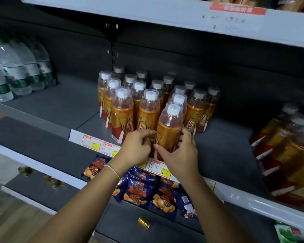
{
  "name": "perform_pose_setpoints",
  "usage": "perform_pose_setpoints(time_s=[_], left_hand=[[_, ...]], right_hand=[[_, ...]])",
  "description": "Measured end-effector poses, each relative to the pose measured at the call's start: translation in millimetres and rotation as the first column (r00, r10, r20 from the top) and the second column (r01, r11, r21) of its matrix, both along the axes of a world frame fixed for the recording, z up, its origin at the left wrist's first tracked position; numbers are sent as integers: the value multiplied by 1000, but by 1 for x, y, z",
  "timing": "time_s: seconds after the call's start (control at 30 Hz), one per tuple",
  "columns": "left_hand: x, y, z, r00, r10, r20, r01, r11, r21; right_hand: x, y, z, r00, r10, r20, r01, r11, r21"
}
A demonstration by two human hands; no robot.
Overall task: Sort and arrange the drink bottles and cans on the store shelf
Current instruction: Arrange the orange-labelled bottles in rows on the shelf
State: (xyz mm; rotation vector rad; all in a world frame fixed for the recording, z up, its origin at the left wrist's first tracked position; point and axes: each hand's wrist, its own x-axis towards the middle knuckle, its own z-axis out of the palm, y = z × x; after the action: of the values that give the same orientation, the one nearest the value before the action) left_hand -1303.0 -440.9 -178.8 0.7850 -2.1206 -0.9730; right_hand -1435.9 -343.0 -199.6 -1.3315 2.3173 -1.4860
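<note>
Several orange drink bottles [123, 113] with white caps stand in rows on the grey shelf [60, 106]. The front-right bottle [168, 127] stands at the shelf's front edge, between my two hands. My left hand [137, 148] has its fingers curled against the bottle's left side, low on the label. My right hand [181, 155] grips it from the right, thumb across the front and fingers round the far side. The bottle is upright, and my hands hide its base.
Clear water bottles [16, 71] fill the shelf's left end, and larger orange bottles [288, 155] its right end. Price tags [91, 143] line the front rail. On the lower shelf lie blue snack bags [139, 188] and a small gold can [144, 223]. Another shelf [147, 11] hangs overhead.
</note>
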Motion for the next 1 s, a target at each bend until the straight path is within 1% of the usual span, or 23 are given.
perform_pose_setpoints(time_s=[0.07, 0.13, 0.2, 0.3, 0.47, 0.57, 0.67, 0.73, 0.83, 0.87, 0.93, 1.0], left_hand=[[0, -2, -3, 999, -9, -41, 9, 1000, 14], [0, -3, -5, 998, -39, -50, 40, 999, 15], [-3, -1, -6, 995, -101, 6, 101, 995, 12], [-16, 7, -6, 982, -163, 96, 162, 987, 21], [-57, 33, -3, 972, -186, 140, 190, 982, -17], [-85, 46, -3, 974, -171, 146, 176, 984, -23], [-112, 58, -3, 970, -194, 144, 197, 980, -7], [-128, 66, -3, 968, -213, 134, 217, 976, -16], [-149, 78, 0, 963, -237, 130, 252, 960, -118], [-156, 82, 1, 961, -239, 140, 258, 955, -146], [-170, 86, 1, 961, -221, 163, 249, 953, -172], [-182, 88, 0, 965, -205, 164, 231, 960, -157]], right_hand=[[-5, 1, -1, 999, 23, 44, -22, 1000, -16], [-13, 6, -3, 995, 55, 85, -52, 998, -36], [-24, 13, -4, 989, 94, 111, -89, 995, -50], [-45, 29, -3, 977, 153, 151, -151, 988, -27], [-87, 61, 0, 952, 240, 189, -251, 968, 32], [-112, 81, 1, 937, 278, 211, -296, 954, 55], [-128, 97, 3, 936, 275, 220, -302, 948, 100], [-131, 105, 7, 955, 222, 196, -245, 964, 103], [-138, 110, 14, 998, 28, 59, -34, 994, 101], [-141, 110, 15, 999, -28, 44, 23, 996, 91], [-148, 109, 15, 993, -96, 67, 92, 994, 56], [-153, 107, 13, 984, -134, 116, 134, 991, 13]])
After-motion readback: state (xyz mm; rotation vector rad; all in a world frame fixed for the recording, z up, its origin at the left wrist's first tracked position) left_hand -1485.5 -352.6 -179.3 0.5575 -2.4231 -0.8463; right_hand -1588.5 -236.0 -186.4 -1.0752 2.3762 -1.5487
